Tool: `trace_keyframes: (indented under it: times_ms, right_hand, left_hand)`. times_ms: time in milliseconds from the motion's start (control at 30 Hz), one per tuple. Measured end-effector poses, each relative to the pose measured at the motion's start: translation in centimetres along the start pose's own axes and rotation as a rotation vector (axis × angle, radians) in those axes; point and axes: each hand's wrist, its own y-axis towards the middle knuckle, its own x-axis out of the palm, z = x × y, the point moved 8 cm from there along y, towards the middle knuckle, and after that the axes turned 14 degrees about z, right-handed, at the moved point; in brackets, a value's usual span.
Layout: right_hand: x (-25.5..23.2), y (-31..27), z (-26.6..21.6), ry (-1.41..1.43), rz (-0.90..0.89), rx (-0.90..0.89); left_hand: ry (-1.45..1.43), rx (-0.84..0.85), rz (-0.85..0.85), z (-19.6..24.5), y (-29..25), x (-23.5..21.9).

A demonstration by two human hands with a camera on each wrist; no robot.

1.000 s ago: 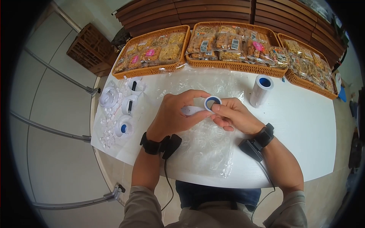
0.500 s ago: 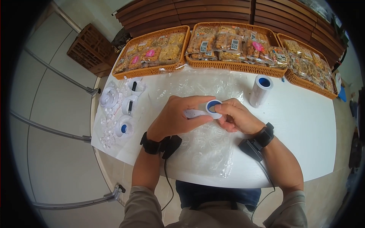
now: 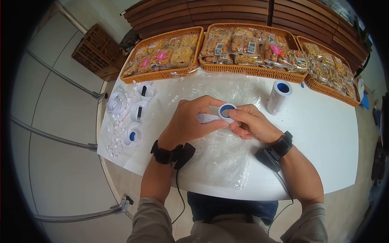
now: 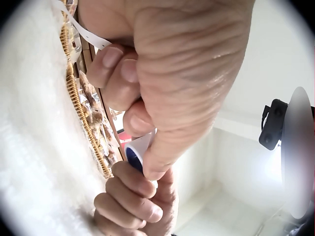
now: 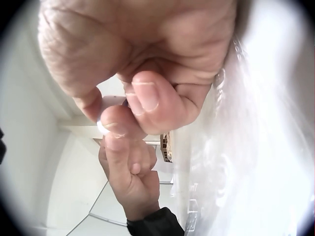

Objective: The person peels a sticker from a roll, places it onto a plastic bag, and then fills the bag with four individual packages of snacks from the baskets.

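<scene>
Both hands hold one small roll of white paper tape (image 3: 222, 108) with a blue core, above the middle of the table. My left hand (image 3: 189, 120) grips it between forefinger and thumb. A loose white strip (image 3: 207, 118) runs from the roll back into the left palm; in the left wrist view its dotted end (image 4: 87, 33) comes out behind the curled fingers. My right hand (image 3: 259, 123) pinches the roll's right side, thumb over the core opening. In the right wrist view the right fingers hide most of the roll (image 5: 112, 101).
A clear plastic sheet (image 3: 219, 162) lies under the hands. A taller stack of rolls (image 3: 277, 101) stands at right. Loosened rolls (image 3: 132, 135) and paper scraps (image 3: 114, 148) lie at left. Wicker baskets (image 3: 251, 73) of packaged snacks line the back edge.
The roll dips slightly, then rises again between the fingers, and the loose strip shifts a little. Both hands stay in nearly the same place and keep their hold.
</scene>
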Motion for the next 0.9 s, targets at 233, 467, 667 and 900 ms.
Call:
trace_keyframes:
  times_ms: [233,467,667,900]
  right_hand:
    - [-0.39,-0.11,0.12,0.045,-0.006,0.032]
    - [-0.4,-0.12,0.13,0.057,-0.005,0.058]
    - [-0.06,0.05,0.03,0.002,0.001,-0.018]
    - [-0.1,0.25,0.33,0.037,-0.019,0.001]
  left_hand:
    - [-0.105,-0.148,-0.084,-0.2,-0.12,0.29]
    - [-0.069,-0.136,-0.08,-0.43,-0.07,0.33]
    - [-0.051,-0.083,-0.008,-0.41,0.07,0.04]
    - [-0.079,-0.073,-0.047,-0.48,-0.06,0.45]
